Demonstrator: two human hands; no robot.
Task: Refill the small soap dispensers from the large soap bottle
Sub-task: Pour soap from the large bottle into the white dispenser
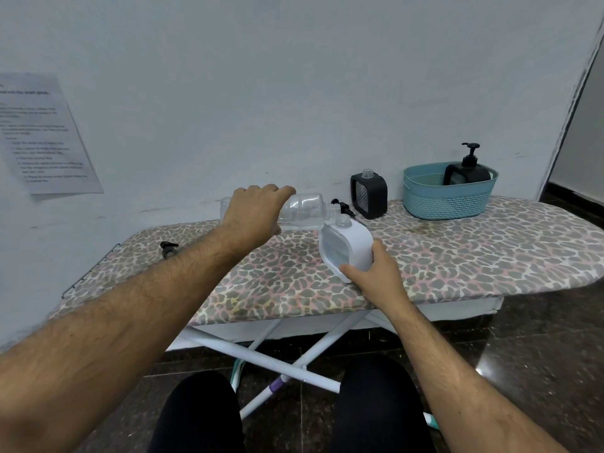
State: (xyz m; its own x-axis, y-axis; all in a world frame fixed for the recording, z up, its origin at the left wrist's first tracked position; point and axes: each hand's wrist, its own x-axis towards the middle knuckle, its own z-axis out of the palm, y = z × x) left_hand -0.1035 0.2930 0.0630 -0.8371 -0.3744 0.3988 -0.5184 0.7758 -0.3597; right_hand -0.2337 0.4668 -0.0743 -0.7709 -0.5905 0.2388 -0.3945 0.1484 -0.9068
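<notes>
Right now the left hand (253, 210), a little left of the frame's centre, is wrapped over a clear plastic large soap bottle (302, 210) laid almost flat, its open mouth pointing right and meeting the neck of a white soap dispenser (346, 248). The right hand (372, 273), just below centre, clasps that dispenser by its lower corner, thumb across the front and fingers behind, and tips it back toward the bottle. Both sit above the leopard-print ironing board (457, 250). The chief risk, as I judge it, lies where the two small openings meet: any drift of either hand would send soap down the white casing and onto the cloth cover. Because the bottle looks nearly empty, the urge would be to lift its base sharply, and a sudden gulp could overshoot the narrow neck. Holding the dispenser at only one corner leaves it free to pivot, and a soapy shell would slip more easily. Behind it stands a black dispenser (368, 195) with its neck open, and a loose pump head (341, 207) lies close to the bottle's mouth, so a wider swing might knock either. Another pump head (168, 248) rests at centre left, and a capped black dispenser (467, 173) sits inside the teal basket (447, 197) at upper right.
</notes>
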